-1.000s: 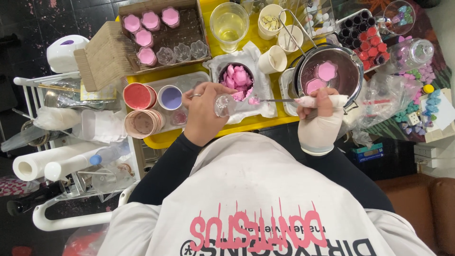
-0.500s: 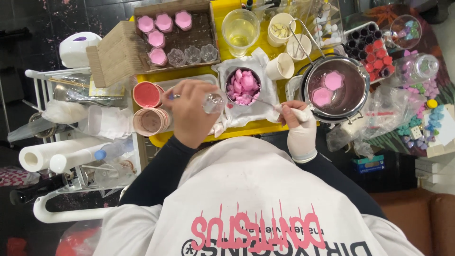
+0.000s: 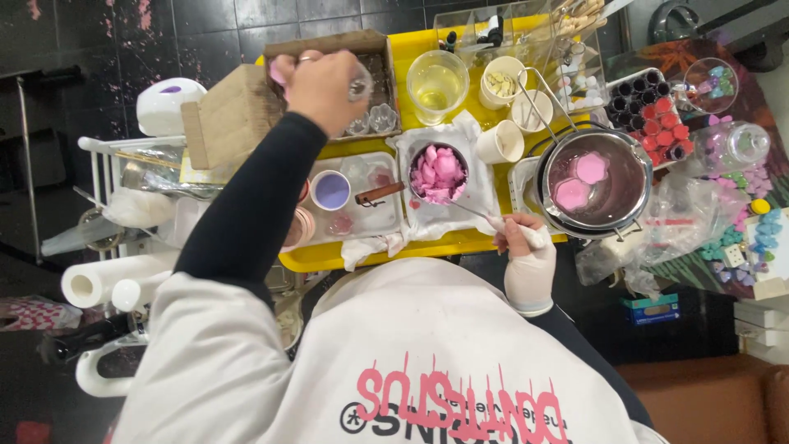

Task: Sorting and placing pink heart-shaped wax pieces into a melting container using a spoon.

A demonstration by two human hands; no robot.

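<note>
Head view, left to right. Paper roll [image 3: 90, 284] at the far left edge, white dome-shaped device [image 3: 164, 103] above it, both off the yellow tray [image 3: 411, 247]. Open cardboard box [image 3: 238, 107] sits at the tray's top-left corner. Left hand [image 3: 320, 86] is raised over that box, fingers closed round a small clear glass jar [image 3: 359, 82]; arm in a black sleeve. More small clear jars [image 3: 370, 122] stand in the box just below the hand. Lower down on the tray: small cup of lilac liquid [image 3: 332, 190], then a round pot of pink wax pieces [image 3: 437, 171] on white paper, a brown handle sticking out toward the cup. Above the pot, a clear cup of yellowish liquid [image 3: 437, 82] and paper cups [image 3: 501, 111]. Right hand [image 3: 518, 238], wrapped in white at wrist and palm, sits at the tray's near edge, closed on a thin metal tool [image 3: 477, 214] whose tip points toward the pink pot. Just beside it, a metal pot [image 3: 592, 185] holding dark liquid with two pink discs. Far right: tray of small red and black containers [image 3: 649, 111], clear bags, scattered coloured bits.
</note>
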